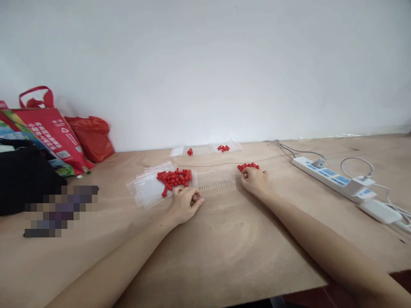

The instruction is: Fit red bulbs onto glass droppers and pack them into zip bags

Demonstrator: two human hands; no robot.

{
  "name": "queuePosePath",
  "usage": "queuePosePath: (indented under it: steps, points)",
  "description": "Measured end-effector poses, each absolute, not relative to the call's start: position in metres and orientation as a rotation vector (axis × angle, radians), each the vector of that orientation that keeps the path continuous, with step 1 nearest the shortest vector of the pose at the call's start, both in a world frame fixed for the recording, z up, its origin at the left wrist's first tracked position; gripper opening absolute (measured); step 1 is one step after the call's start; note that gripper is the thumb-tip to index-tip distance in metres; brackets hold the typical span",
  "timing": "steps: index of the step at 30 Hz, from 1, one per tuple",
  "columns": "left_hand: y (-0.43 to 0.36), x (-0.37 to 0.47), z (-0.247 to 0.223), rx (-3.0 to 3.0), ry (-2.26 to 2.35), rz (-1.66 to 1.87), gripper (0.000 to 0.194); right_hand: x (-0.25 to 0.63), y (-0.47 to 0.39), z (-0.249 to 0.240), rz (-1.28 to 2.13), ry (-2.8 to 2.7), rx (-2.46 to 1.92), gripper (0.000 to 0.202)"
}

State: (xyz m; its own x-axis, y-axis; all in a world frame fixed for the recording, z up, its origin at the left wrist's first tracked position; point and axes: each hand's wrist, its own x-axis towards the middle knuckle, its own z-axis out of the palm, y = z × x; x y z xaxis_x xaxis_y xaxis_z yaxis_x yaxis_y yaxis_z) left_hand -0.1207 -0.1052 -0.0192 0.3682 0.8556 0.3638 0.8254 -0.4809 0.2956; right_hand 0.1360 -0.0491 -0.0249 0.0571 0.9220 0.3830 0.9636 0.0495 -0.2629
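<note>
Bare forearms reach in over the table [221, 252] from 7 and 5 o'clock, converging on a row of thin clear tubes [215, 177] lying side by side near the middle, slender pale tips towards 6 o'clock. Judging by the layout, the step in hand is arranging these tubes and the small red pieces beside them. Any next move would seem to call for a light fingertip pinch, one piece at a time, leaving the tubes undisturbed.

At 9 o'clock from the row, a loose red pile [175, 177] of smooth, bulb-headed pieces, apparently rubbery, rests on filmy clear plastic bags [141, 190]. A tidier red cluster [249, 166] sits at 2 o'clock.

The left hand [185, 204] is at 8 o'clock, loosely curled beside the pile; the right hand [254, 182], at 3 o'clock, bends its fingers by the cluster. Whether either grips anything cannot be told.

Further out, flat clear packets [203, 150] lie at 12 o'clock, a hard white power strip [334, 179] at 3, and a glossy red carrier bag [91, 139] at 10.
</note>
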Motion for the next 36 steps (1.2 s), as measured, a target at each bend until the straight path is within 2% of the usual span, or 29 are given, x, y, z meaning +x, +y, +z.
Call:
queuePosePath:
  steps: [6, 9, 12, 19, 25, 29, 33, 36]
  points:
    - [-0.086, -0.145, -0.017, 2.557, 2.050, 1.024, 0.009, 0.104, -0.038, -0.019, -0.091, -1.917, -2.049, 0.029]
    - [-0.073, -0.159, -0.017, 2.544, 2.216, 1.036, 0.015, 0.098, -0.028, -0.014, 0.001, -1.872, -2.188, 0.026]
    - [-0.064, -0.165, -0.019, 2.613, 2.190, 0.965, 0.020, 0.096, -0.021, -0.011, 0.100, -1.852, -2.257, 0.025]
    - [-0.059, -0.164, -0.025, 2.673, 2.078, 0.975, 0.011, 0.094, -0.015, -0.007, 0.221, -1.850, -2.319, 0.019]
    - [-0.059, -0.165, -0.024, 2.703, 1.850, 1.259, 0.008, 0.096, -0.016, -0.006, 0.195, -1.851, -2.292, 0.017]
    - [-0.075, -0.153, -0.021, 2.687, 1.350, 1.494, 0.011, 0.106, -0.028, -0.007, 0.082, -1.897, -2.080, 0.023]
    - [-0.099, -0.129, -0.018, 2.616, 1.130, 1.406, 0.018, 0.119, -0.055, -0.016, -0.054, -2.004, -1.646, 0.018]
    - [-0.110, -0.115, -0.018, 2.587, 1.056, 1.361, 0.008, 0.125, -0.079, -0.026, -0.070, -2.124, -1.339, 0.015]
